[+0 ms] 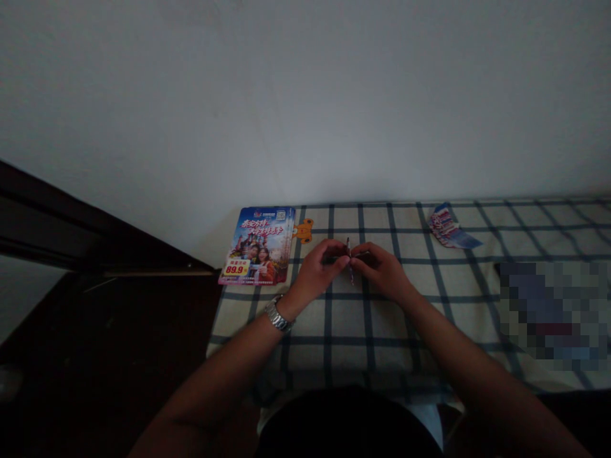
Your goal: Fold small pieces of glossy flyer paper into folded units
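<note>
Over the middle of the checked cloth, my left hand [316,272] and my right hand [386,275] meet fingertip to fingertip. Between them they pinch a small folded paper [352,275], turned almost edge-on, so its printed faces hardly show. Thumbs and forefingers of both hands are pressed on it from either side. To the left lies a stack of glossy printed flyers [262,236], mostly blue and pink with a yellow price box. Over on the right, near the wall, rests a bunch of folded flyer pieces [447,230], fanned out with pointed ends.
A blue-and-cream checked cloth [305,343] covers the table, which meets a pale wall [334,114]. An orange bear shape [304,231] shows beside the stack. Something blurred into blocks [548,312] lies at the right. Dark floor [119,356] drops away beyond the left edge.
</note>
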Action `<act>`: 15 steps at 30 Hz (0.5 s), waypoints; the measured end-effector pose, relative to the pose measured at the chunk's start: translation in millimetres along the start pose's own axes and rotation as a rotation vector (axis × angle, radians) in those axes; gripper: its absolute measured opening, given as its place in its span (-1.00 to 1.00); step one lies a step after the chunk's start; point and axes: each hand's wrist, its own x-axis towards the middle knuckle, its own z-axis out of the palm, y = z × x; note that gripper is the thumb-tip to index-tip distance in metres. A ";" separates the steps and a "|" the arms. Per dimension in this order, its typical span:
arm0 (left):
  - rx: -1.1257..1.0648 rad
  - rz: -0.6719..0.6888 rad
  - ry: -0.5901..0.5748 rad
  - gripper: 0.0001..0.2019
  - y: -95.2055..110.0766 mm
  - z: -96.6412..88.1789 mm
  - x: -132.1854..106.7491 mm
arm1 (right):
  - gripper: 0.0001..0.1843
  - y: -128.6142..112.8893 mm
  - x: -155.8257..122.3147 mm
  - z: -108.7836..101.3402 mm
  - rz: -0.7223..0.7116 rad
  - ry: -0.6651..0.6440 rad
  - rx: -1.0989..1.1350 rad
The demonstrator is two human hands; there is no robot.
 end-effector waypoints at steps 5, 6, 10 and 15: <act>-0.006 -0.004 0.026 -0.70 -2.0 0.1 2.2 | -0.76 2.3 0.1 1.1 -0.029 -0.011 -0.026; 0.003 -0.001 0.024 -0.70 -2.2 0.1 2.4 | -0.75 2.5 0.1 1.6 -0.036 -0.010 -0.030; 0.026 0.008 0.027 -0.69 -3.1 -0.4 2.4 | -0.75 2.1 -0.3 2.3 -0.048 -0.013 -0.035; 0.030 0.026 0.043 -0.71 -5.6 -2.6 2.5 | -0.78 -1.7 -0.8 0.4 -0.036 -0.010 -0.024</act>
